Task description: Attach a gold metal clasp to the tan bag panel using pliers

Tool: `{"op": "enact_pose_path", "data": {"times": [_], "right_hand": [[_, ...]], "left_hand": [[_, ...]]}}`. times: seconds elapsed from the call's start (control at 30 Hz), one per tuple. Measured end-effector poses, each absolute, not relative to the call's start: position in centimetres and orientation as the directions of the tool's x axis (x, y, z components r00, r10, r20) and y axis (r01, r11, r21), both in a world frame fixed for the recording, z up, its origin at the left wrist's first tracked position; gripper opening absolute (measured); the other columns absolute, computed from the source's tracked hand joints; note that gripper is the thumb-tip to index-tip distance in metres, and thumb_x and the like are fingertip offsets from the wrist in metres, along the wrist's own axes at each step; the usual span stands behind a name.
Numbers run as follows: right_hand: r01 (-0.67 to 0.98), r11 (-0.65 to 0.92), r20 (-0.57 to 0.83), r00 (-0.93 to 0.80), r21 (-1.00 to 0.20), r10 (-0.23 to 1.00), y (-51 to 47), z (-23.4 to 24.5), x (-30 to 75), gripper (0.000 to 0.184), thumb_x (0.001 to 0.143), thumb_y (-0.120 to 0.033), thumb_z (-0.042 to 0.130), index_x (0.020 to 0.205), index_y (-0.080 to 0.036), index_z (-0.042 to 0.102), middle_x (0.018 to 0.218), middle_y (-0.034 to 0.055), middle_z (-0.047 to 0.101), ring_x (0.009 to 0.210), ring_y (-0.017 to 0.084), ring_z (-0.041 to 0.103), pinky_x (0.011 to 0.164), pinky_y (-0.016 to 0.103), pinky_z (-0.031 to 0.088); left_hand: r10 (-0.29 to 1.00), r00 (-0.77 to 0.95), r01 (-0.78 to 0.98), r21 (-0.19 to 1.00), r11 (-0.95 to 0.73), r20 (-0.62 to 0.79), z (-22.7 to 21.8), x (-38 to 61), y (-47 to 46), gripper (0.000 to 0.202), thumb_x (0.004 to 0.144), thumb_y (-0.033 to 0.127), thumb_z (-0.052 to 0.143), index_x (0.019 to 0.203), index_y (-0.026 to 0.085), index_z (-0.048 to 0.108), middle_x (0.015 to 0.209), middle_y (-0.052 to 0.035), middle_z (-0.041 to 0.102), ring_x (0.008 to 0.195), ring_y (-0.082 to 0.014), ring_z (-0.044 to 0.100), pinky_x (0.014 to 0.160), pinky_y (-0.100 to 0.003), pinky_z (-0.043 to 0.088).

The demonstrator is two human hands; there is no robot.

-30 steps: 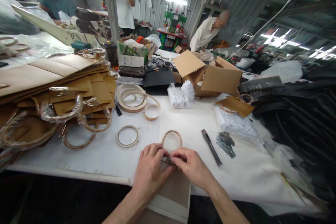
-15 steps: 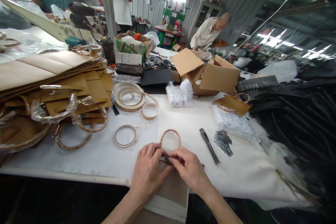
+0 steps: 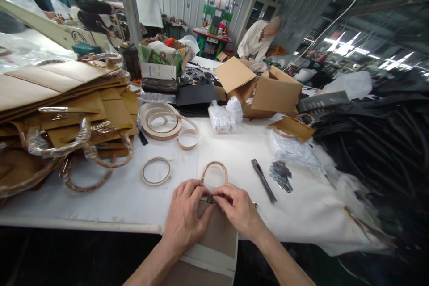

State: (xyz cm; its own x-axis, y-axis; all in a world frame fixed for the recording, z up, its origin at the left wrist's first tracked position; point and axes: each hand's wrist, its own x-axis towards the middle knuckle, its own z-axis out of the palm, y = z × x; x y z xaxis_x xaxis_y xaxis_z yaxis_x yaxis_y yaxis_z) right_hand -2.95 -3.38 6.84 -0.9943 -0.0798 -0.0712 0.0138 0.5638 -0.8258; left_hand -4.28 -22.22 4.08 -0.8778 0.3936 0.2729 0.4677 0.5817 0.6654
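A tan bag (image 3: pixel 216 237) lies at the near table edge, its round handle (image 3: pixel 214 170) pointing away from me. My left hand (image 3: pixel 185 216) and my right hand (image 3: pixel 238 211) meet at the bag's top edge. Both pinch a small dark metal clasp (image 3: pixel 211 199) between fingertips. Most of the clasp is hidden under the fingers.
A dark flat tool (image 3: pixel 263 180) and a pile of small metal pieces (image 3: pixel 280 174) lie to the right. Tape rolls (image 3: pixel 156 170) and stacked tan bags (image 3: pixel 67 116) sit left. An open cardboard box (image 3: pixel 268 91) stands behind. Black straps (image 3: pixel 378 143) heap at right. Other people work farther back.
My view has shifted slightly, so everything sits a bit higher and to the left in frame. Both hands stay pinched on the clasp, fingers adjusting only a little.
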Motion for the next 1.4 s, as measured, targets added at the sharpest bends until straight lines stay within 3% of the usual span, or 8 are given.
{"op": "enact_pose_path", "data": {"times": [0.37,0.5,0.67,0.9,1.3,1.4], "right_hand": [[-0.098,0.561,0.040,-0.993,-0.822,-0.115,-3.4,6.2,-2.0,0.025,0.100,-0.018,0.057,0.108,-0.030,0.077,0.100,0.0015,0.070,0.096,0.018,0.066,0.087,0.029,0.051],[-0.092,0.616,0.058,-0.995,-0.783,-0.076,-3.4,6.4,-1.7,0.019,0.099,-0.018,0.059,0.102,-0.027,0.075,0.098,0.0014,0.070,0.095,0.019,0.067,0.087,0.030,0.051],[-0.022,0.670,0.006,-1.000,-0.742,-0.026,-3.2,6.7,-1.8,0.013,0.095,-0.019,0.066,0.091,-0.027,0.074,0.093,0.0001,0.069,0.089,0.019,0.066,0.080,0.030,0.049],[0.069,0.623,-0.098,-0.995,-0.779,-0.012,-2.4,6.3,-2.9,0.010,0.088,-0.017,0.073,0.082,-0.026,0.073,0.086,-0.0040,0.070,0.081,0.016,0.064,0.073,0.027,0.044],[-0.021,0.573,0.036,-0.999,-0.819,0.015,-2.4,4.7,-1.5,0.003,0.089,-0.025,0.073,0.088,-0.025,0.076,0.083,-0.0013,0.068,0.076,0.015,0.062,0.069,0.026,0.046],[-0.029,0.523,0.042,-0.999,-0.852,0.014,-0.8,5.2,-1.5,0.013,0.091,-0.034,0.072,0.099,-0.025,0.076,0.093,0.0010,0.070,0.075,0.016,0.063,0.069,0.027,0.049]], "left_hand": [[0.376,-0.882,0.461,0.680,0.570,0.283,3.8,-4.6,-22.3,0.014,0.097,0.016,0.058,0.106,0.027,0.061,0.115,-0.0051,0.062,0.112,-0.0273,0.057,0.094,-0.046,0.047],[0.376,-0.883,0.459,0.685,0.566,0.281,3.6,-4.7,-22.2,0.012,0.098,0.018,0.059,0.104,0.027,0.062,0.114,-0.0050,0.063,0.109,-0.0273,0.058,0.092,-0.045,0.048],[0.353,-0.897,0.432,0.702,0.566,0.267,3.4,-4.9,-22.1,0.011,0.095,0.018,0.061,0.099,0.028,0.063,0.111,-0.0040,0.064,0.109,-0.0276,0.058,0.090,-0.044,0.049],[0.312,-0.916,0.395,0.707,0.587,0.252,3.6,-4.8,-21.6,0.010,0.092,0.018,0.065,0.097,0.027,0.064,0.115,-0.0050,0.061,0.110,-0.0287,0.057,0.091,-0.046,0.049],[0.404,-0.860,0.505,0.626,0.595,0.310,3.7,-4.8,-22.1,0.024,0.090,0.017,0.065,0.107,0.033,0.072,0.119,-0.0069,0.059,0.114,-0.0298,0.056,0.094,-0.049,0.051],[0.411,-0.861,0.504,0.622,0.600,0.300,4.0,-4.6,-22.2,0.026,0.084,0.020,0.073,0.107,0.032,0.072,0.120,-0.0073,0.059,0.117,-0.0312,0.056,0.096,-0.050,0.051]]}}
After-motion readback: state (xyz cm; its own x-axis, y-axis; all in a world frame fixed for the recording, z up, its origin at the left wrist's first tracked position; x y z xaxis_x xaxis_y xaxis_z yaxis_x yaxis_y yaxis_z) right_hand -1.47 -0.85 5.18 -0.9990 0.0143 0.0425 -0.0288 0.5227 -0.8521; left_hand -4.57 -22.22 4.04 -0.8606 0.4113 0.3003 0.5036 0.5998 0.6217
